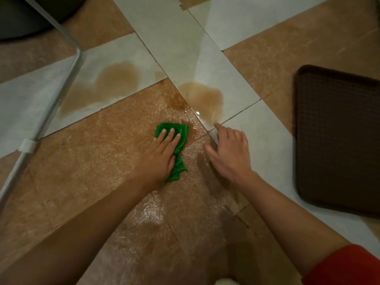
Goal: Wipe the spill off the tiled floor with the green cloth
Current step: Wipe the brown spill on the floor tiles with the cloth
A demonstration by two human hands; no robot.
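**Left hand** (pixel 162 150) lies flat on the green cloth (pixel 182 131), its fingers (pixel 171 135) straight and close together, pressing down and gripping nothing. The cloth is bunched on a wet brown tile of the tiled floor (pixel 82 165).

**Right hand** (pixel 228 150) is just right of the cloth, fingers loosely spread and holding nothing. Whether it touches the floor cannot be told.

**Spill** (pixel 203 97) is a brown pool just beyond the cloth, to its right. A larger puddle (pixel 115 79) lies beyond the cloth to the left, beside a metal tube (pixel 55 95).

**Brown tray** (pixel 337 136) sits well to the right of the cloth.
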